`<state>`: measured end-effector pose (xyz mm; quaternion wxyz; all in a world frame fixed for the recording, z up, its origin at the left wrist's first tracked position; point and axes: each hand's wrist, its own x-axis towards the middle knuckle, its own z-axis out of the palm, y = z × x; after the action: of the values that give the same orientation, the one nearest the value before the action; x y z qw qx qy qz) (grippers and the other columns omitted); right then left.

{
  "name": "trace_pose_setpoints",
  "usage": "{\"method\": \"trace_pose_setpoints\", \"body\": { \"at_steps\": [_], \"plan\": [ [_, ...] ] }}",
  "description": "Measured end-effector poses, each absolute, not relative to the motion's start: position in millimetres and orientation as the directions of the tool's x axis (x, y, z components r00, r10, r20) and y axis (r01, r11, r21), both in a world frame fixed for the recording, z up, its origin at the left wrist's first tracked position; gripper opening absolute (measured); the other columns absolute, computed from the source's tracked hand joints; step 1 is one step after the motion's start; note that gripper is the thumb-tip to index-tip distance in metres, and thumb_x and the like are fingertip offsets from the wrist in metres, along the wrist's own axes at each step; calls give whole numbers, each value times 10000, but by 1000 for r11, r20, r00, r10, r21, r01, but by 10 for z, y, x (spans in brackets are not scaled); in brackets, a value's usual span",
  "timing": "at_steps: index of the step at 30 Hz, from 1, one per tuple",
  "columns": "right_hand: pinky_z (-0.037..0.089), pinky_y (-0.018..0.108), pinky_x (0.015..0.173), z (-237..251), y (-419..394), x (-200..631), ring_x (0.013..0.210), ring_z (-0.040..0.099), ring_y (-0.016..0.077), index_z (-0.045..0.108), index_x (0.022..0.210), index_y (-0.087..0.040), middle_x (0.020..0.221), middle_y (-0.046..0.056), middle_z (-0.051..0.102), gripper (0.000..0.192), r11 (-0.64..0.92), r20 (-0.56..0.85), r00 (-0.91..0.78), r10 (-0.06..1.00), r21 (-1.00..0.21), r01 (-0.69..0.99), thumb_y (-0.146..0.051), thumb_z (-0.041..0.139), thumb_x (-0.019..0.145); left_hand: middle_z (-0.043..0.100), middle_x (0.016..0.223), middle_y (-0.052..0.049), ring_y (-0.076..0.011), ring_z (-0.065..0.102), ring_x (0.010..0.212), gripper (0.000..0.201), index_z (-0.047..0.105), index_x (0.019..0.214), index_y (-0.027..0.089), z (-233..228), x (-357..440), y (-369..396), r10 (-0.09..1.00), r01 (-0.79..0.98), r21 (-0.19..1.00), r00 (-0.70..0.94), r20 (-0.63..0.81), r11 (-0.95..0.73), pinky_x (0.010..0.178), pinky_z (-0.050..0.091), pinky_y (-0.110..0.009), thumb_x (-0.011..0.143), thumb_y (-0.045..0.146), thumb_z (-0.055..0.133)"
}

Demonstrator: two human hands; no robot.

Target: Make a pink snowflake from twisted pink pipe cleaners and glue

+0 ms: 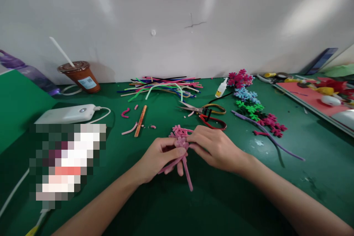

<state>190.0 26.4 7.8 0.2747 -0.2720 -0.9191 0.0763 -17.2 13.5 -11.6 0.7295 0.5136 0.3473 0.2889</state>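
Between my two hands is a pink pipe-cleaner flower (181, 142) with looped petals, its long stem ends hanging downward. My left hand (166, 155) pinches it from the left, thumb across the front. From the right, my right hand (211, 145) closes its fingertips at the flower's edge; what exactly lies between them is partly hidden. Just behind, another pink pipe-cleaner piece (179, 131) touches the fingers. Beyond my right hand lie scissors (203, 111) with one red and one yellowish handle, blades apart.
Loose pipe cleaners (163, 87) are heaped by the wall. Finished colourful pipe-cleaner shapes (250, 107) lie at right, near a glue bottle (221, 88) and a purple pipe cleaner (268, 132). A brown stick (141, 121), power bank (66, 113) and drink cup (83, 77) are left.
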Motion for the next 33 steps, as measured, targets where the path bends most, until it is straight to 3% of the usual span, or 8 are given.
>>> {"method": "trace_pose_setpoints", "body": {
  "at_steps": [4, 8, 12, 21, 27, 33],
  "plan": [
    [404, 274, 588, 78, 262, 1915, 678, 505, 147, 594, 889, -116, 730, 45, 592, 193, 904, 511, -787, 346, 44, 426, -113, 407, 933, 629, 519, -23, -24, 431, 330, 266, 591, 747, 113, -145, -175, 147, 732, -50, 926, 629, -263, 375, 315, 235, -117, 863, 353, 593],
    [389, 267, 560, 94, 251, 1928, 653, 494, 135, 609, 949, -107, 692, 20, 583, 186, 899, 479, -830, 284, 169, 405, -123, 423, 940, 635, 541, -21, -30, 437, 331, 254, 581, 762, 126, -150, -184, 142, 697, -8, 914, 649, -304, 406, 313, 225, -128, 851, 363, 603],
    [373, 269, 544, 124, 258, 1955, 651, 488, 136, 616, 962, -103, 684, 18, 576, 201, 908, 457, -850, 260, 185, 377, -115, 417, 941, 628, 510, -11, -29, 426, 331, 233, 570, 762, 126, -125, -178, 136, 704, 47, 939, 649, -288, 341, 322, 218, -127, 859, 336, 590],
    [345, 287, 567, 24, 289, 1953, 632, 474, 140, 629, 943, -113, 692, 18, 581, 187, 919, 414, -843, 343, 40, 393, -157, 447, 940, 649, 529, -9, -30, 411, 350, 230, 552, 700, 131, -112, -159, 150, 765, 195, 969, 599, -238, 149, 359, 280, -129, 865, 292, 557],
    [311, 289, 542, 52, 267, 1944, 617, 472, 137, 630, 916, -109, 673, 13, 566, 193, 910, 414, -847, 334, 94, 405, -135, 440, 939, 680, 598, -16, -50, 473, 359, 219, 582, 698, 134, -101, -156, 149, 778, 261, 959, 578, -245, 108, 359, 335, -142, 857, 280, 548],
    [290, 292, 518, 128, 245, 1939, 596, 473, 135, 628, 867, -113, 650, 10, 560, 219, 896, 403, -864, 301, 191, 401, -100, 422, 938, 710, 657, -39, -117, 624, 502, 215, 619, 681, 129, -69, -107, 125, 804, 276, 959, 556, -213, 64, 476, 483, -187, 842, 259, 561]
  ]
}}
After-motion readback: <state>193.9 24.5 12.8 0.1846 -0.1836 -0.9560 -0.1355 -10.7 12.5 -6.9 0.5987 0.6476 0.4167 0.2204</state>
